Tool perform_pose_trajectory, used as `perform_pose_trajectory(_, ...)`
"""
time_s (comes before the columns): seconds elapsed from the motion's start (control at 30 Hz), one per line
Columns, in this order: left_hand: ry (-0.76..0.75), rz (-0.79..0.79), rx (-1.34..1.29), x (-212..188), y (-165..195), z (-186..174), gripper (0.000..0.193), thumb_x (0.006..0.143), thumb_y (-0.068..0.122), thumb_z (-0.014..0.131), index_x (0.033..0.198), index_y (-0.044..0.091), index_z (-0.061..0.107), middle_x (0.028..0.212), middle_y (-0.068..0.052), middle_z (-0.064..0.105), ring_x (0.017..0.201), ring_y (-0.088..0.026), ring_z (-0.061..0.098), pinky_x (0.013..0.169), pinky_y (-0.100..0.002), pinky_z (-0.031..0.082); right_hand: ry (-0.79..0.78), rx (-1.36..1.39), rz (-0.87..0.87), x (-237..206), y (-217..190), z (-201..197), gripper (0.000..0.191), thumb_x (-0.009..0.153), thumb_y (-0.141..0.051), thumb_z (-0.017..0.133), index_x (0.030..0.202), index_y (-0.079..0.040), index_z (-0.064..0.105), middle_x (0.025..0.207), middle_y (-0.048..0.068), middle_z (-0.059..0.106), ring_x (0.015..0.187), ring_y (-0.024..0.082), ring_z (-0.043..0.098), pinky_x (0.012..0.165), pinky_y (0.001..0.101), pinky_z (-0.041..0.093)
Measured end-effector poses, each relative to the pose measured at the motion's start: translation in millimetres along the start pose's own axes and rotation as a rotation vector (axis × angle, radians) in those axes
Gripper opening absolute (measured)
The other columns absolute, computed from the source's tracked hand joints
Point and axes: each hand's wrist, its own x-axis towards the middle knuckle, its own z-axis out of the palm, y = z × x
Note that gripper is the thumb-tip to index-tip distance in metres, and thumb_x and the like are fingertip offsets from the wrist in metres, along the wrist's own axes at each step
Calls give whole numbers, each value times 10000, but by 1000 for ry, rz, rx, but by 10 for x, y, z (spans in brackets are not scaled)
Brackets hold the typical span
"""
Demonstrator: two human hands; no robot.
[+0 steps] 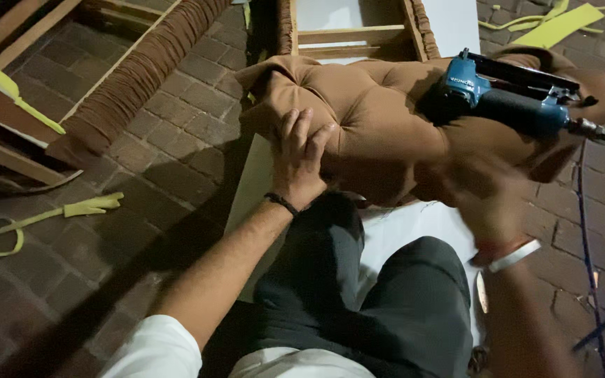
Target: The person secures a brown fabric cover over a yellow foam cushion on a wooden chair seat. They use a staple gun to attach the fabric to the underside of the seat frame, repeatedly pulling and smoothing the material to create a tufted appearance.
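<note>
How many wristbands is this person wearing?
2. A thin black band sits on the left hand, which presses the brown tufted cushion; a white and orange band sits on the blurred right hand.

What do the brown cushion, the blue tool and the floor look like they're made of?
Cushion: soft brown woven fabric over padding, going by its tufted dimples and folds. Tool: probably painted metal or hard plastic, with a glossy blue body and black parts. Floor: matte reddish-brown brick pavers with visible joints.

Matt brown tufted cloth cushion [358, 119], glossy blue plastic-bodied staple gun [505, 94], rough brick floor [176, 154].
</note>
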Motion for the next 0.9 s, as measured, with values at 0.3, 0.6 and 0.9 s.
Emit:
perform_pose_trajectory(0.3, -1, 11, 4, -5, 19, -4, 876, 701, 72, 832, 1467, 215, 433, 1583, -163, 341, 1480, -444, 319, 1165, -682, 307, -493, -588, 87, 1230, 554, -272, 627, 894, -307, 749, 1407, -34, 513, 1121, 225, 699, 961, 329, 694, 799, 427, 585)
perform_pose_trajectory(0.6, 102, 85, 29, -18, -118, 147, 875, 819, 276, 961, 1496, 232, 408, 1581, -151, 328, 1482, -416, 311, 1182, -670, 305, -442, -475, -121, 310, 177, -252, 1017, 653, -396, 832, 1533, -85, 428, 1047, 170, 710, 881, 310, 714, 693, 385, 598)
perform_pose_trajectory(0.9, -38, 32, -3, -135, -139, 125, 967, 659, 24, 852, 1494, 211, 400, 1589, -173, 328, 1500, -453, 302, 1224, -676, 273, -476, -290, -232, -575, -631, 533, 866, 674, -216, 780, 1486, -157, 486, 1059, 121, 761, 855, 301, 756, 669, 418, 606)
